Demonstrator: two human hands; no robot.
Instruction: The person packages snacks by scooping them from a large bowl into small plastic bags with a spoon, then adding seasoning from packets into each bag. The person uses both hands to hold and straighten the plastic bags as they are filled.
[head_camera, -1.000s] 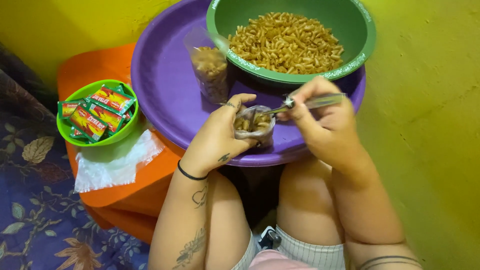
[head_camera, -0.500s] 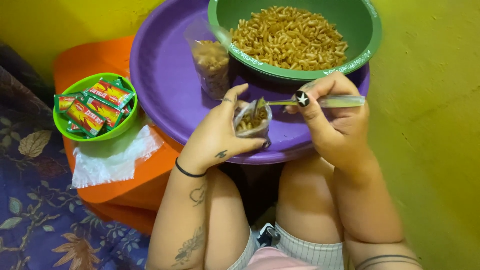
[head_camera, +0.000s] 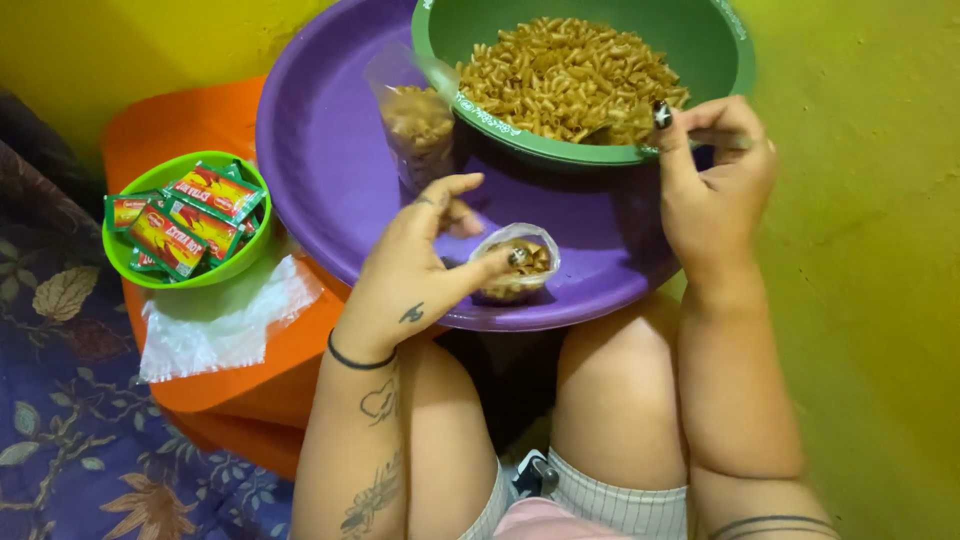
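My left hand (head_camera: 415, 265) holds a small clear plastic bag (head_camera: 515, 262) partly filled with brown macaroni, resting on the purple tray (head_camera: 330, 170). My right hand (head_camera: 712, 185) grips a metal spoon (head_camera: 625, 130) whose bowl dips into the macaroni in the green bowl (head_camera: 700, 40) at the tray's far side. A second, taller filled bag (head_camera: 418, 125) stands on the tray beside the green bowl.
A small bright green bowl (head_camera: 125, 260) of red and green sachets sits on an orange surface (head_camera: 260, 370) at left, beside a stack of clear plastic bags (head_camera: 215, 320). Yellow walls close in behind and at right. A floral cloth (head_camera: 60, 420) lies at lower left.
My right hand lifted the spoon away from the small bag and moved it up into the green bowl's macaroni. My left hand lowered the bag slightly on the tray.
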